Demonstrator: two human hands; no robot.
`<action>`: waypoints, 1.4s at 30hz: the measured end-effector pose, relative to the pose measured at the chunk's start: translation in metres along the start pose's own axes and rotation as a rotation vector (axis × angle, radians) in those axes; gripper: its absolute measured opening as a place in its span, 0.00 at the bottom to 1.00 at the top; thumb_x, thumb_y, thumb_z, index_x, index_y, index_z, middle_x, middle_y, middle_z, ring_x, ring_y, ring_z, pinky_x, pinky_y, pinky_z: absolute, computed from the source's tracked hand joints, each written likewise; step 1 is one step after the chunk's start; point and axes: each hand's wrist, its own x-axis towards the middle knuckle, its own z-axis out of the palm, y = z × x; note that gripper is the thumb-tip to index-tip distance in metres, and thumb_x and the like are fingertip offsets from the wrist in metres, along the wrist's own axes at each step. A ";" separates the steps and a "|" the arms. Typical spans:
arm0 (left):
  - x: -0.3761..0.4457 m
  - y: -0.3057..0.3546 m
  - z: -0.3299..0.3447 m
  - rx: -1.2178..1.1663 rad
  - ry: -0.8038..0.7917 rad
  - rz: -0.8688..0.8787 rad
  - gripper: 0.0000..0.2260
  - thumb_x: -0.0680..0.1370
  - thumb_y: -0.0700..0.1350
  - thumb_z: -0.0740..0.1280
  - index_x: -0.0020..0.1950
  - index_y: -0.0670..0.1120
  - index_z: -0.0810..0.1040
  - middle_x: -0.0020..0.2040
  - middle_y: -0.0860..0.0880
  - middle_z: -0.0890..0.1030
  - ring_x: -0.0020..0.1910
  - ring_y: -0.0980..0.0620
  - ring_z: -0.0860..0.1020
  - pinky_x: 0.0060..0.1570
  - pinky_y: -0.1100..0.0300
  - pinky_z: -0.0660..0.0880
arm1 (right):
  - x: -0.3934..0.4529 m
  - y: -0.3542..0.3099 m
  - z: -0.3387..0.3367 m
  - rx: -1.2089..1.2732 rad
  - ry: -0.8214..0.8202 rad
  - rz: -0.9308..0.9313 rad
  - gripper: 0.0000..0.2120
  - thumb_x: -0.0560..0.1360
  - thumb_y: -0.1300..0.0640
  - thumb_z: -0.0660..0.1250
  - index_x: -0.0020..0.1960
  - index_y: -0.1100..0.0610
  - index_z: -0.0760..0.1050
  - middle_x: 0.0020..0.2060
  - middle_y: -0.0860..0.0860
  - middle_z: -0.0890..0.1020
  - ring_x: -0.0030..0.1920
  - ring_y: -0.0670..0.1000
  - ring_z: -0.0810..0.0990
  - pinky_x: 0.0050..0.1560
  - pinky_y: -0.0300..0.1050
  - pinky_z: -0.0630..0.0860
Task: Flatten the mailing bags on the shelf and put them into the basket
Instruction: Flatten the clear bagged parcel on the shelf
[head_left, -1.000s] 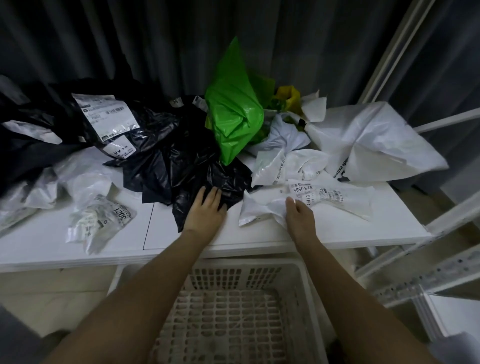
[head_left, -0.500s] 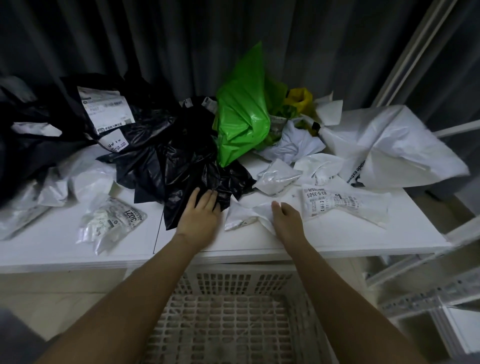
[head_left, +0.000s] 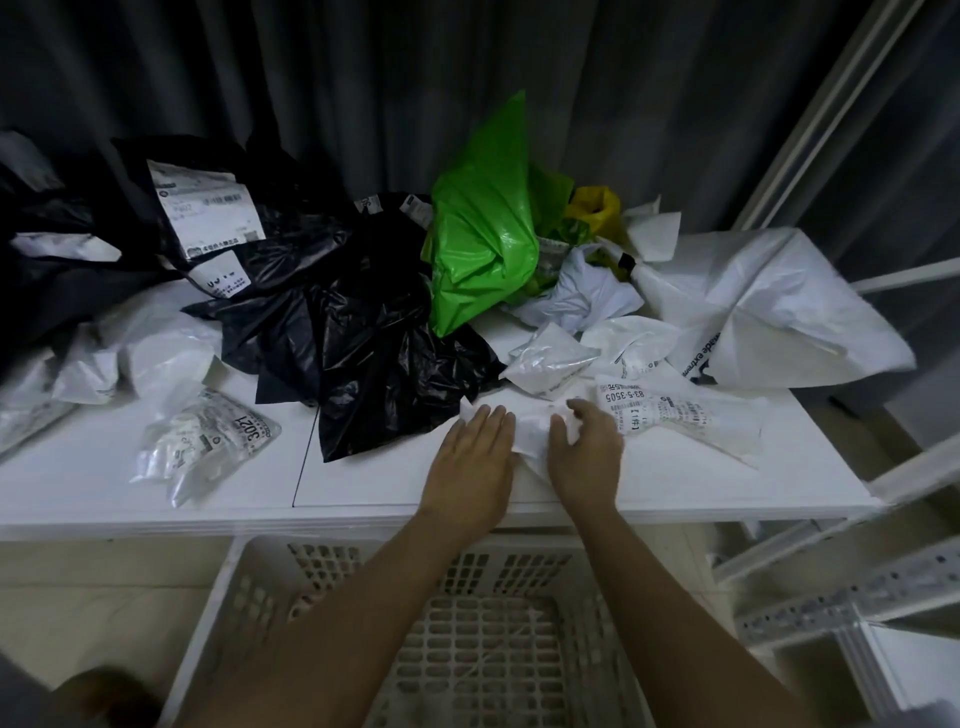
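Item in hand: one small white mailing bag (head_left: 530, 431), crumpled, lying near the front edge of the shelf (head_left: 675, 478), right of its middle seam. Our left hand (head_left: 475, 457) lies flat on the bag's left part, fingers straight and together, pressing down. Our right hand (head_left: 587, 452) has its fingers curled over the bag's right part; whether they pinch the plastic or merely press on it we cannot tell.

Progress: we judge the work barely begun. The basket (head_left: 249, 587), a pale slotted crate below the shelf's front edge, shows no bag in the part we can see. This first bag is not yet flat.

Left to do, still on the shelf:
- a labelled clear bag (head_left: 680, 415) just right of our right hand;
- a crumpled black bag (head_left: 374, 374) at the middle, and further black bags with white labels toward the back left corner;
- an upright green bag (head_left: 483, 234) at the back, with something yellow (head_left: 597, 208) behind it;
- a large white bag (head_left: 779, 312) at the right edge, and several small white ones between it and the green;
- a small clear bag marked 3021 (head_left: 208, 441) near the front left, more pale bags beyond it at the left edge.

Surface: white board shelf in two panels. Surroundings: dark grey curtain (head_left: 311, 78) behind, white metal racking (head_left: 831, 587) at right, dim light.
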 end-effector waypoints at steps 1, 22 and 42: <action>0.001 0.001 0.002 0.002 -0.011 -0.007 0.23 0.75 0.46 0.53 0.63 0.37 0.77 0.62 0.41 0.79 0.62 0.43 0.77 0.58 0.46 0.75 | -0.004 -0.001 -0.002 -0.051 0.055 -0.160 0.15 0.77 0.56 0.58 0.59 0.60 0.76 0.54 0.58 0.79 0.55 0.59 0.75 0.57 0.47 0.67; 0.014 -0.010 0.039 -0.051 -0.096 -0.070 0.33 0.78 0.57 0.31 0.78 0.47 0.53 0.79 0.47 0.50 0.78 0.49 0.47 0.74 0.54 0.38 | -0.020 0.033 0.024 -0.426 -0.441 -0.400 0.37 0.72 0.40 0.29 0.78 0.54 0.45 0.78 0.52 0.45 0.73 0.47 0.35 0.73 0.44 0.38; 0.030 -0.009 0.015 0.061 -0.351 -0.100 0.25 0.84 0.52 0.46 0.79 0.47 0.45 0.79 0.46 0.40 0.78 0.48 0.43 0.75 0.53 0.46 | 0.003 0.013 -0.008 -0.419 -0.555 -0.393 0.22 0.79 0.57 0.59 0.73 0.59 0.66 0.74 0.59 0.63 0.74 0.59 0.61 0.72 0.52 0.59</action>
